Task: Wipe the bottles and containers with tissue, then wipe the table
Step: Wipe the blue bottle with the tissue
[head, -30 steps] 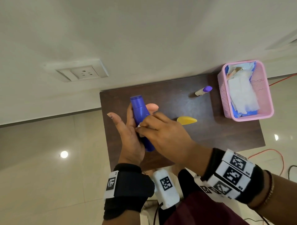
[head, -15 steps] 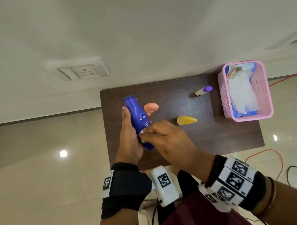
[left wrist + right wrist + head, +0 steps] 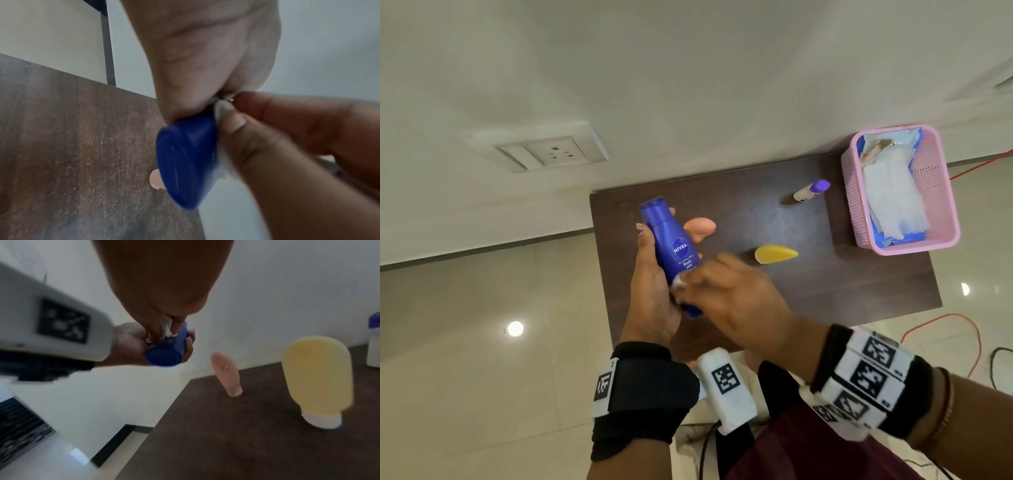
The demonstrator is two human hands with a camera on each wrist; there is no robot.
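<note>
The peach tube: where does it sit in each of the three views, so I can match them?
Head: the peach tube stands on the table just right of the blue bottle.
Left wrist: only a sliver shows, low centre, behind the bottle's base.
Right wrist: centre, upright.
Shared landmark: the blue bottle.

Cream wall with socket; glossy beige floor reflecting lamp glare; cables lying right

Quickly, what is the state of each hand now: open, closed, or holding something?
Left hand: closed around the blue bottle, holding it above the table.
Right hand: closed on a white tissue, pressing it against the bottle.
</note>
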